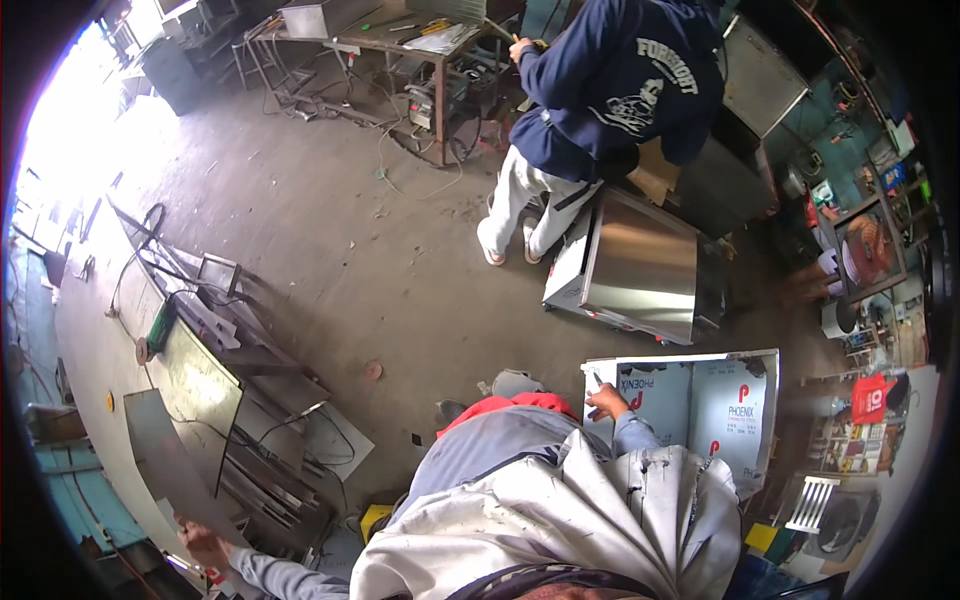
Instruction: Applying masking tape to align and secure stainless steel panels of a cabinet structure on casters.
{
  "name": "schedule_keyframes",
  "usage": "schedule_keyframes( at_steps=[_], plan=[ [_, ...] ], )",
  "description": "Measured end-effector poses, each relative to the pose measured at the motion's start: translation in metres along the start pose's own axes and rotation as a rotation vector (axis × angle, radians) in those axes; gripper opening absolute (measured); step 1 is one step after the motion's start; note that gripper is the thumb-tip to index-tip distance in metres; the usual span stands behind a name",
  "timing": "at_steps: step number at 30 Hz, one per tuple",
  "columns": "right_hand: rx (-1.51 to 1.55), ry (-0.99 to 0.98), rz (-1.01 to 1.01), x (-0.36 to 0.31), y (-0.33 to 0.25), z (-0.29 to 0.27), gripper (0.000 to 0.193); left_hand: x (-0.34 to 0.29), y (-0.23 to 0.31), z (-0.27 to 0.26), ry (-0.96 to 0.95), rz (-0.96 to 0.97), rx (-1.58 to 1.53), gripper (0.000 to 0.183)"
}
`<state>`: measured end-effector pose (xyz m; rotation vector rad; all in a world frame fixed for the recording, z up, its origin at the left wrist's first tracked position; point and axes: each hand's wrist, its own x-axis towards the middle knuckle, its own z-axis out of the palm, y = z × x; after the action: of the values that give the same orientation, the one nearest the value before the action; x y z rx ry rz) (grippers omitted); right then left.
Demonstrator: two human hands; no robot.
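Note:
My left hand (205,546) is stretched out at the lower left, its fingers curled at the lower edge of a grey metal sheet (165,440). That sheet lies over a large pale worktable (95,340). In front of me on the right, my right hand (607,402) is at the left rim of an open metal box (680,357) lined with printed light-blue film. Its fingers are drawn together, and a small dark, thin thing shows at their tips, too small to name. My forearm and light apron cover part of the box.
Ahead, a person in a dark hoodie (620,90) stands beside a shiny steel cabinet (640,265). A metal workbench (440,55) with tools and cables is at the back. A green angle grinder (160,325) lies on the left table. Shelves with goods (860,440) line the right.

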<state>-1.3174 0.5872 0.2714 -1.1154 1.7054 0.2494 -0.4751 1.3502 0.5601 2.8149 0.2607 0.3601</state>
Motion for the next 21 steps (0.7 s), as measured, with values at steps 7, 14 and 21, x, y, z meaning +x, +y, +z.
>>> schedule_keyframes(
  at_steps=[7,14,21],
  plan=[
    [0.098,-0.144,-0.101,-0.013,-0.103,-0.006,0.045,0.022,0.099,0.105,0.066,-0.244,0.378,0.057],
    [0.012,-0.078,0.14,0.063,-0.12,-0.004,0.038,0.022,0.104,0.152,0.103,-0.29,0.206,0.06],
    [0.0,-0.06,-0.074,0.135,-0.263,-0.001,0.026,-0.017,0.307,0.231,0.261,-0.036,0.364,0.043]
  ],
)
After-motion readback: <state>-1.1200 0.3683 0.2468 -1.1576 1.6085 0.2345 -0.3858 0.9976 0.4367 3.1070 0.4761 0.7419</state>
